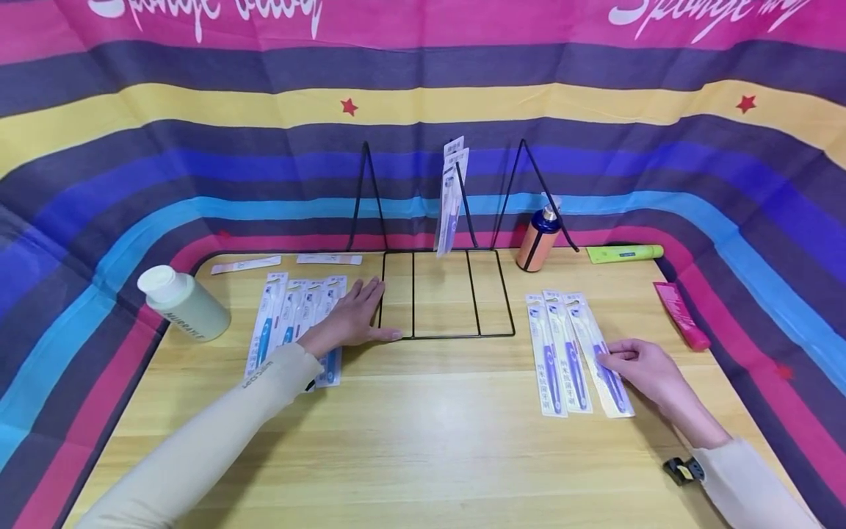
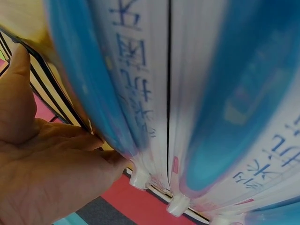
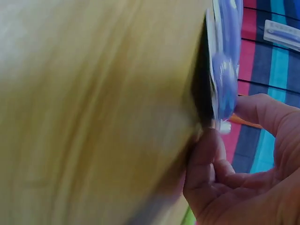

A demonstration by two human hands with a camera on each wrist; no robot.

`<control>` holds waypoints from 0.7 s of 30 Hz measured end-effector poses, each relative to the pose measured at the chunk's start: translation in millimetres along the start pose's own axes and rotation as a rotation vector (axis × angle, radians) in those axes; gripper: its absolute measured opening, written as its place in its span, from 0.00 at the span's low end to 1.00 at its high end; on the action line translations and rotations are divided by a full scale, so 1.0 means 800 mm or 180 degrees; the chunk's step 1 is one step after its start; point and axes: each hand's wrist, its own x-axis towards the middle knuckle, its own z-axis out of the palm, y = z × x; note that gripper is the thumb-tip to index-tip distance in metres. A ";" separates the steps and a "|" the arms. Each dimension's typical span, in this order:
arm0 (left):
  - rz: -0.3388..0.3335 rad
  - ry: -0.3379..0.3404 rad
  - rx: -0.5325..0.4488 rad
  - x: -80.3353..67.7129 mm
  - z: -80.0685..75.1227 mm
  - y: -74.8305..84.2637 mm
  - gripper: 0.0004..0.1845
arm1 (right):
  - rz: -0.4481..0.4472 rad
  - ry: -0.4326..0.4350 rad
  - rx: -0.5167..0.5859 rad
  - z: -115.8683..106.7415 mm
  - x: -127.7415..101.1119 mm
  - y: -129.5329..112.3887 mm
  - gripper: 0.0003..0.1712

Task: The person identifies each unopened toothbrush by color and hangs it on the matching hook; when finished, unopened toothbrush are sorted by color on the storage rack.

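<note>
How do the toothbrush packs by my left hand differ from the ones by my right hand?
The left packs hold blue-handled brushes; the right packs hold purple ones. The left hand lies flat over the left packs, while the right hand pinches the edge of the outermost right pack. Both sets lie flat, side by side, on the wooden table.

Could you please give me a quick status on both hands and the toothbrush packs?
Left hand flat on blue toothbrush packs. Right hand pinching rightmost purple toothbrush pack. Wire rack between them, path open.
</note>
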 end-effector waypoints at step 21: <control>-0.0003 -0.0043 0.0065 0.003 0.000 0.002 0.65 | -0.0928 -0.0721 0.2761 0.039 -0.046 -0.037 0.21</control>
